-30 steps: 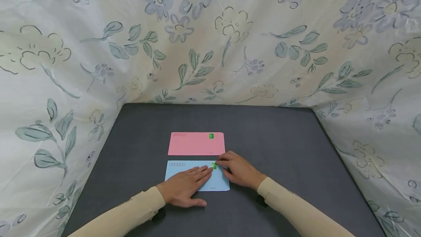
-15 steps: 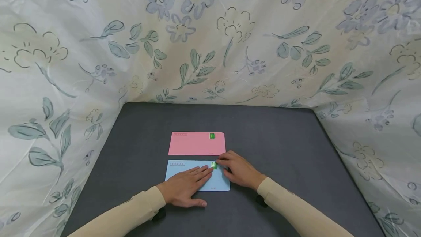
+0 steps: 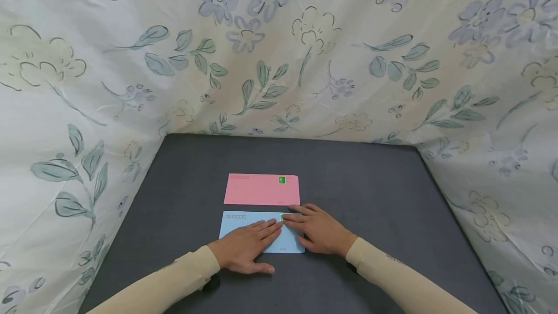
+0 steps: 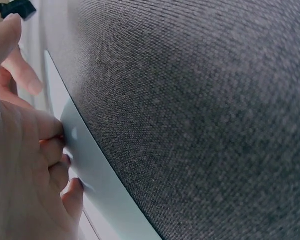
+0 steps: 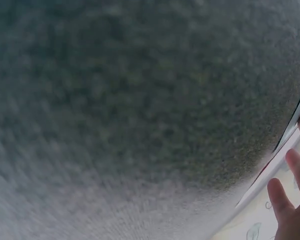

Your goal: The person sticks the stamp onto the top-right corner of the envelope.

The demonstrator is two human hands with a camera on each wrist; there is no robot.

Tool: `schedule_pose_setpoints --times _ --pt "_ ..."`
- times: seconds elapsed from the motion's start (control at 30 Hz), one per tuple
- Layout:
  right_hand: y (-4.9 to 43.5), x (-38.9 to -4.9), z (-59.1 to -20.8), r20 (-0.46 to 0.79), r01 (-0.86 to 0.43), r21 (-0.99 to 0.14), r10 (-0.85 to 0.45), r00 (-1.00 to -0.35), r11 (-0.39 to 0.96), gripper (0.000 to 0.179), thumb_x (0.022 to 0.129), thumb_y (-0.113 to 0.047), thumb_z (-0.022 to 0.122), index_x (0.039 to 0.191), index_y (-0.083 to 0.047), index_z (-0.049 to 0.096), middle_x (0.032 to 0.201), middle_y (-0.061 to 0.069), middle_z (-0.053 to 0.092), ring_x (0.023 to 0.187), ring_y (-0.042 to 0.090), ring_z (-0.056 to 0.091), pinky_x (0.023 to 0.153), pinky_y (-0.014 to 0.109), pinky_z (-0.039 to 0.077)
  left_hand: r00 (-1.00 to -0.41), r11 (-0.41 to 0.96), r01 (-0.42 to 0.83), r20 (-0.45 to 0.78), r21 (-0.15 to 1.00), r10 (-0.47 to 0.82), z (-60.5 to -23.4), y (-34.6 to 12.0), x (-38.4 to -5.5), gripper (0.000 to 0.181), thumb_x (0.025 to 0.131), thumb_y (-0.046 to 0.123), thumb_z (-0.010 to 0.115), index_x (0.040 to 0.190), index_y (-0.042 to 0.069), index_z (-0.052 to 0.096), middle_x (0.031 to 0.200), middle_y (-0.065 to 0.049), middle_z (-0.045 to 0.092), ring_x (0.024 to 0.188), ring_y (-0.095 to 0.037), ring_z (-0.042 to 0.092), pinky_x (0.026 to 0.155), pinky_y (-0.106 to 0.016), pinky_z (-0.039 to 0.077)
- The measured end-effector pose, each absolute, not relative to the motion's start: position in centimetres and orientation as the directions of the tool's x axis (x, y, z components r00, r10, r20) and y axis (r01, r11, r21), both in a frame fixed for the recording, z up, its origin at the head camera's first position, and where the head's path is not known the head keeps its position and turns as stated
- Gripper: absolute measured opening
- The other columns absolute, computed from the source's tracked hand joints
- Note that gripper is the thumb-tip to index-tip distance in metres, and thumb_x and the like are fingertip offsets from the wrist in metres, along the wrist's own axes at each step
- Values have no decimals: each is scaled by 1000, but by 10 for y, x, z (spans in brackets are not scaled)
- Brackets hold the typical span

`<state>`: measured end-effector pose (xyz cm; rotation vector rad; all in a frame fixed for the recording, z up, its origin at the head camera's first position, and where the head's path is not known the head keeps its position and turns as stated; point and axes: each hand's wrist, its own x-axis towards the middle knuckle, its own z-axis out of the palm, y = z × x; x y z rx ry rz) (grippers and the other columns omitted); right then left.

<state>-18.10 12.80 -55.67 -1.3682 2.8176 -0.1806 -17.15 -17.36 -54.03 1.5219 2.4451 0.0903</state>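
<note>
A light blue envelope (image 3: 233, 227) lies flat on the dark table. Spread across its lower middle, my left hand (image 3: 246, 248) rests with fingers extended; in the left wrist view its fingertips (image 4: 76, 189) touch the paper. My right hand (image 3: 320, 231) lies over the envelope's upper right corner, its fingers fairly straight and reaching left. They cover most of a small green stamp (image 3: 281, 217), of which only a sliver shows. In the right wrist view that hand's fingers (image 5: 282, 197) appear at the right edge.
Just beyond the blue envelope lies a pink envelope (image 3: 257, 190) with a green stamp (image 3: 282, 180) at its upper right. The dark grey table (image 3: 370, 183) has floral cloth (image 3: 270, 62) hanging round its back and sides.
The right hand has flattened and its fingers have slid over the green stamp on the blue envelope, hiding most of it. My left hand has stayed in place.
</note>
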Motion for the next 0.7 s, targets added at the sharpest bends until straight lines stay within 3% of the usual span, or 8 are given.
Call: schedule_pose_setpoints --times 0.17,0.7 --pt "131 -182 -561 43 -768 -147 -771 -635 624 60 109 -34 62 166 -19 48 168 -5 46 161 25 31 128 52 29 -418 450 870 -185 201 890 -539 -174 -172 95 107 74 40 173 6 25 181 -4 18 165 -22 18 131 -41 21" --pt "137 -183 -560 80 -766 -194 -768 -635 613 56 109 -35 63 161 -17 55 165 -4 50 160 25 34 127 53 30 -400 434 867 -180 244 899 -538 -177 -176 95 107 74 40 173 7 23 181 -5 16 165 -23 16 132 -41 21"
